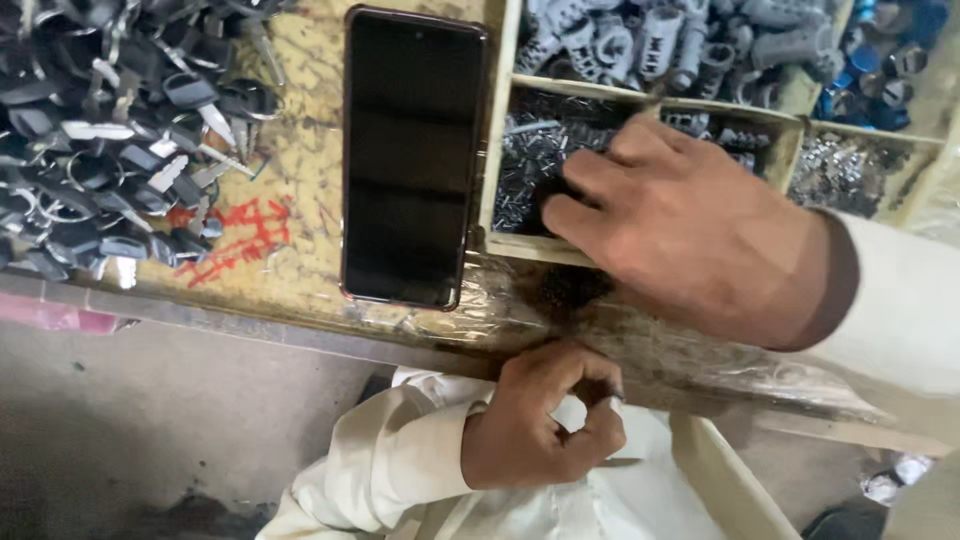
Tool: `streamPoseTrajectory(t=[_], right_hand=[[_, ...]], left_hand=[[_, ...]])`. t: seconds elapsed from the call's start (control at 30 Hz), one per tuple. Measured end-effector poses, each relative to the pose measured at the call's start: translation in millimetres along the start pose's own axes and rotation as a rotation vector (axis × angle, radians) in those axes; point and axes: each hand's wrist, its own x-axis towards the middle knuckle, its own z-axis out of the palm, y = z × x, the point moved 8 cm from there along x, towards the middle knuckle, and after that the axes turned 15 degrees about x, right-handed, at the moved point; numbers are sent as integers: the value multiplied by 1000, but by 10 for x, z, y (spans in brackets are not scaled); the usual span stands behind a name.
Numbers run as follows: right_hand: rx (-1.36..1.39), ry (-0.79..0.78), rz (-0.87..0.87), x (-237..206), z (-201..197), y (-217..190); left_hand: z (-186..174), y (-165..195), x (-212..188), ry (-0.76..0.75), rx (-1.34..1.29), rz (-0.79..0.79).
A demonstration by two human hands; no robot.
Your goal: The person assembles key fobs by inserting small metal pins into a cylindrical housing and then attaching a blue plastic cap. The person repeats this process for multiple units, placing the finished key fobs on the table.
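Lowest in the frame, at bottom centre, the left hand (545, 425) sits below the table edge, over pale cloth (400, 470). Its fingers are curled shut in a loose fist, thumb against forefinger, with a thin dark sliver sticking out to the right of it; what that sliver is cannot be told.

Above it runs the worn front edge of the table (300, 300), yellowish and scuffed, with red scrawled marks at left of centre. A dark phone (412, 155) lies flat on it, screen up and blank, just left of a wooden tray (497, 130).

The right hand (680, 225) comes in from the right of the frame in a pale sleeve (900, 310), palm down, reaching into the tray's nearest compartment. Its fingertips are bent down among the small dark metal pieces (530, 165) there; whether they pinch any piece cannot be told, since the fingers hide it.

At upper left lies a heap of keys (110, 130) with dark heads. In the tray's far compartments, at upper right, are grey plastic cylinders (650, 40), blue parts (880, 50) and small shiny bits (845, 170).
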Motion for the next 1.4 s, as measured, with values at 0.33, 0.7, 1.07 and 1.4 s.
streamPoseTrajectory(t=[0.33,0.7,1.07,1.4], right_hand=[[255,265,-108,-64,-267,-37],[520,920,474,-1282,270,-652],[415,1198,622,-1351,479,-977],[391,1231,679,-1537,706,-1038]], left_hand=[[34,-88,12,16,-111,-56],[-41,148,-69,119,-789,-140],[212,103,-63,-46,-581,-247],[215,114,-98,94,-410,-225]])
